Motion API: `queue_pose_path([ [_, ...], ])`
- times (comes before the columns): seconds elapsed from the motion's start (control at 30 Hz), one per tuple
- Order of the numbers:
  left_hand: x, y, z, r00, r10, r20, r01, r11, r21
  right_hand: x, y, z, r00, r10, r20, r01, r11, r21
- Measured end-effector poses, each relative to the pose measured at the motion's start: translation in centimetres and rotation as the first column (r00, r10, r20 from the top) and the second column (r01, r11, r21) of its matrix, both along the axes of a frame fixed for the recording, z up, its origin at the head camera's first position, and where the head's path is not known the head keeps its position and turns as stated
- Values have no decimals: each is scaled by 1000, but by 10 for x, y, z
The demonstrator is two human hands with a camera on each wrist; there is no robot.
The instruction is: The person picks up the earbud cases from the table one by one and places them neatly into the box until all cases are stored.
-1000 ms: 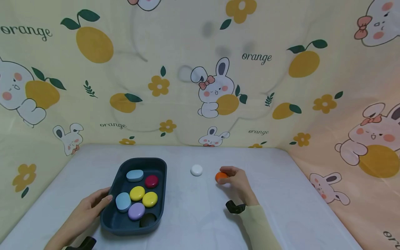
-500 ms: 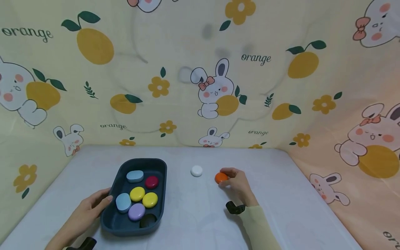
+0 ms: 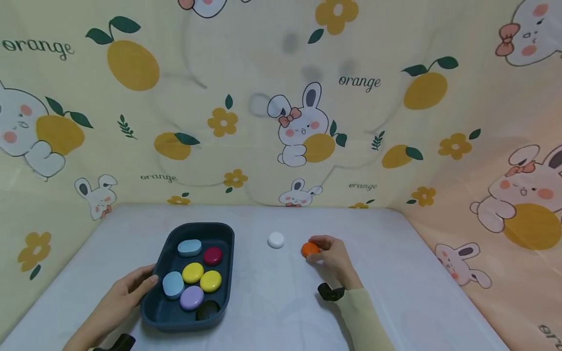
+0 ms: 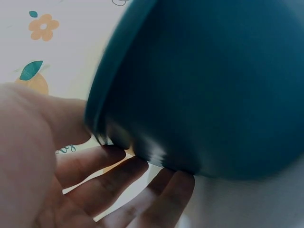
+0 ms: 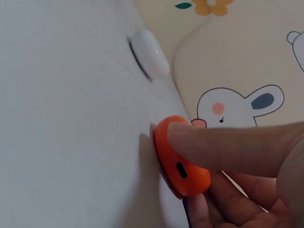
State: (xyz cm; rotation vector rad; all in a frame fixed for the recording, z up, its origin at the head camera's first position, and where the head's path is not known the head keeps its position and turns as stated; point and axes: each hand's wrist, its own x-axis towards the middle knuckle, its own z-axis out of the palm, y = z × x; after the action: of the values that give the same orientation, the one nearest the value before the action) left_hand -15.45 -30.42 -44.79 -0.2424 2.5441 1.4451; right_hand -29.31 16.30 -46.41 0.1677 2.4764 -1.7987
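Observation:
In the head view, my left hand (image 3: 123, 292) holds the left side of a dark blue tray (image 3: 153, 308), thumb at the rim and fingers along the outer wall. The left wrist view shows the fingertips against the underside of that tray (image 4: 204, 95). Inside lie several glossy, pebble-shaped pieces, among them a red one (image 3: 212, 255) and a purple one (image 3: 191, 298). My right hand (image 3: 335, 258) pinches a rounded orange case (image 3: 310, 249) on the table. Seen from the right wrist, the thumb presses the top of this case (image 5: 164, 147), whose side has a dark slot.
A white pebble-shaped piece (image 3: 275, 240) lies between the tray and the orange case, apart from both. A white cloth covers the table (image 3: 272, 302). Printed fabric (image 3: 246, 63) with rabbits and oranges stands behind and at the sides.
My right thumb has shifted slightly down on the orange case, leaving more of its surface showing. The left hand and the tray have stayed in place.

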Motion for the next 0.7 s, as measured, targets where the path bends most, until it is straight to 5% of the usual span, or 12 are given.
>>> queue_pose_path([
  [0.3,2,1,1,1000,-1,-5,1,1000,-4,1,1,-1,1000,10,-10,-10,999,30],
  [0.7,2,2,2,1000,-7,-7,7,1000,14,-1,0,0,999,-47,26,49,998,-49],
])
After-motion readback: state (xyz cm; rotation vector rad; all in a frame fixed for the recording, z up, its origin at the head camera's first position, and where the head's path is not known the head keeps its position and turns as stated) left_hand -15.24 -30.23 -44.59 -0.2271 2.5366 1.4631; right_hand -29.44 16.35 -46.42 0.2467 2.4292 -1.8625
